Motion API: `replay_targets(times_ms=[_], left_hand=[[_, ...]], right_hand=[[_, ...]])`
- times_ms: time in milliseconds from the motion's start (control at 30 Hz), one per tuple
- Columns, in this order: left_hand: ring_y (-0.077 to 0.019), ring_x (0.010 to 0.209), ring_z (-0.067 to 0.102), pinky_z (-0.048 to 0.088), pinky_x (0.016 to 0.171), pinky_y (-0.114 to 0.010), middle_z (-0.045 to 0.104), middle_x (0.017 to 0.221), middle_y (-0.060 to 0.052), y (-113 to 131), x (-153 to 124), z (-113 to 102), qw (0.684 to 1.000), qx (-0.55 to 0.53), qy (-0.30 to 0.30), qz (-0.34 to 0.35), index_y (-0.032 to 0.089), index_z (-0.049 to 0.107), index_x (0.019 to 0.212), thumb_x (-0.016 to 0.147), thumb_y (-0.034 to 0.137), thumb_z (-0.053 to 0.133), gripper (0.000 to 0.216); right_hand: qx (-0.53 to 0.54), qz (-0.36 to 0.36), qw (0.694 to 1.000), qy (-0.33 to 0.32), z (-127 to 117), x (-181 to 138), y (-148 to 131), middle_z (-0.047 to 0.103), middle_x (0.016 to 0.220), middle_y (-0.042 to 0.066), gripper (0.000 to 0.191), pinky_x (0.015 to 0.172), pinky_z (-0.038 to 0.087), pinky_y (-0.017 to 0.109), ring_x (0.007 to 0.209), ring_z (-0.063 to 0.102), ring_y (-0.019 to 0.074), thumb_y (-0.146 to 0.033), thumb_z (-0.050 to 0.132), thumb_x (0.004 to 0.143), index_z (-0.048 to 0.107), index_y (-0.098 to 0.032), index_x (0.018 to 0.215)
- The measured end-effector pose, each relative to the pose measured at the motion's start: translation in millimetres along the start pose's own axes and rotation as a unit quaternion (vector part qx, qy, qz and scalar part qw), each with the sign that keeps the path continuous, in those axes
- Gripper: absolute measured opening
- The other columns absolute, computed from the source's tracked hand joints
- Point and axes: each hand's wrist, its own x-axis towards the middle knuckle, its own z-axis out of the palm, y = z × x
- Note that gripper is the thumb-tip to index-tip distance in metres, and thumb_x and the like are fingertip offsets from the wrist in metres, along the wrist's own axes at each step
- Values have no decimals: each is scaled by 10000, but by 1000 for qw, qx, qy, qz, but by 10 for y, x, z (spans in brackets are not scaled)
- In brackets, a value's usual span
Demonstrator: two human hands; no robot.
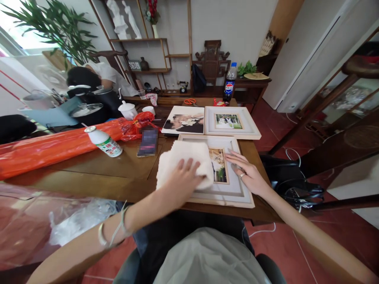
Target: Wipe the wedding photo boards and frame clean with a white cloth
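Observation:
On the table's near edge lies a pale wooden picture frame (217, 199) with a small photo (218, 165) set in its middle. My left hand (185, 177) presses a fluffy white cloth (168, 167) onto the frame's left half, fingers bent into the cloth, which hides part of the photo. Flat on the right side of the frame is my right hand (245, 169), fingers stretched out and holding nothing. Directly behind are a second pale frame (251, 126) with a photo and a large portrait print (168, 124).
To the left, a white bottle (103, 142) stands tilted in view beside a phone (147, 142) and a long red plastic-wrapped bundle (59, 148). Farther back are a cola bottle (229, 85), orange scissors (190, 101) and a white teapot (128, 110). A person (100, 75) leans at the left.

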Motion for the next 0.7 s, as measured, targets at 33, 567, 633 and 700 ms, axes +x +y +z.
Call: replay_targets(times_ms=[33,567,633,700], left_hand=[[-372,1313,418,372,1036,-547,468,1407,-174,151,-142,-41,1000,-13,8,22,194,607,1178,829,114,531,366],[-332,1425,195,245,1125,-513,253,1547,-140,-572,516,208,988,14,126,-93,109,576,1188,890,124,465,318],[-328,1428,189,231,1132,-511,248,1549,-140,-621,596,217,994,13,95,-50,113,600,1157,885,126,475,300],[-329,1413,245,243,1133,-503,303,1526,-145,-544,597,219,998,12,59,-20,132,631,1126,866,127,514,284]], right_hand=[[-1,0,1000,-3,0,0,-1,549,1363,23,430,1123,294,567,1370,352,249,-163,446,897,570,-305,1284],[-18,-25,999,-26,-23,-11,37,501,1410,20,466,1119,297,577,1391,312,254,-165,433,909,505,-312,1345],[-20,-22,999,-25,-21,-12,36,501,1410,19,466,1121,295,578,1391,312,256,-164,432,909,506,-312,1344],[-19,-18,999,-23,-18,-13,32,504,1407,15,467,1120,296,578,1389,316,255,-162,432,907,508,-315,1342]])
